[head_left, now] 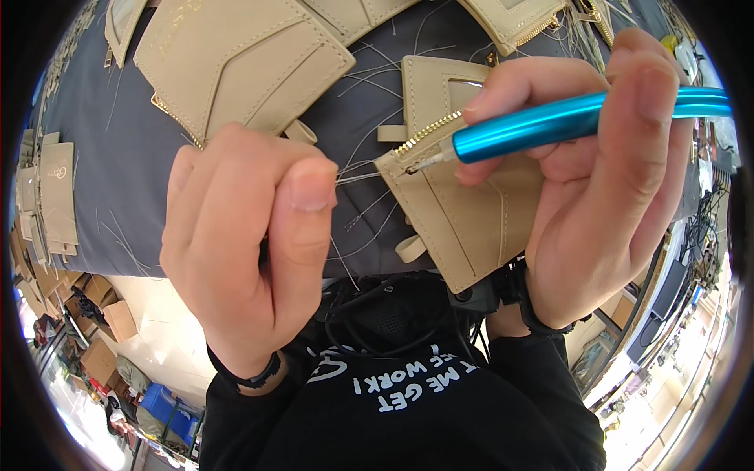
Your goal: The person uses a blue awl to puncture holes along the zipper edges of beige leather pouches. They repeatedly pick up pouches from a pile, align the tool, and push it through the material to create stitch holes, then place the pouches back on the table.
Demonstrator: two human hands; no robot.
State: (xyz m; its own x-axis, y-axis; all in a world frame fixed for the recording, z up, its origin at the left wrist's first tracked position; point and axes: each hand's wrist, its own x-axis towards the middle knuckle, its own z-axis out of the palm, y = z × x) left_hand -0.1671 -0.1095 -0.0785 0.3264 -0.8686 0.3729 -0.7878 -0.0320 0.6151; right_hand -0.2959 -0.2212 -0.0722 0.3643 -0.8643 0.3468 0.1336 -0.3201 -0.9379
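Between the thumb and curled fingers of my left hand (251, 228), pale loose threads (357, 177) are pinched and drawn out toward the corner of a beige card wallet (463, 208). My right hand (605, 173) is closed round a shiny blue pen-shaped tool (534, 125). Its thin tip touches or nearly touches the wallet's corner, beside the threads and the end of a gold zipper (428, 133). The wallet is tilted, its lower part close to my right palm; whether the hand also grips it is hidden. A small loop tab (411, 249) sticks out from its left edge.
Another beige wallet (432, 86) lies just behind. More beige wallets (243, 71) with stitched pockets spread over the dark grey table cover (86, 188), with cut threads (122, 239) scattered about. A small stack of wallets (56, 196) sits far left. Cardboard boxes (118, 320) and a blue bin (167, 410) stand below.
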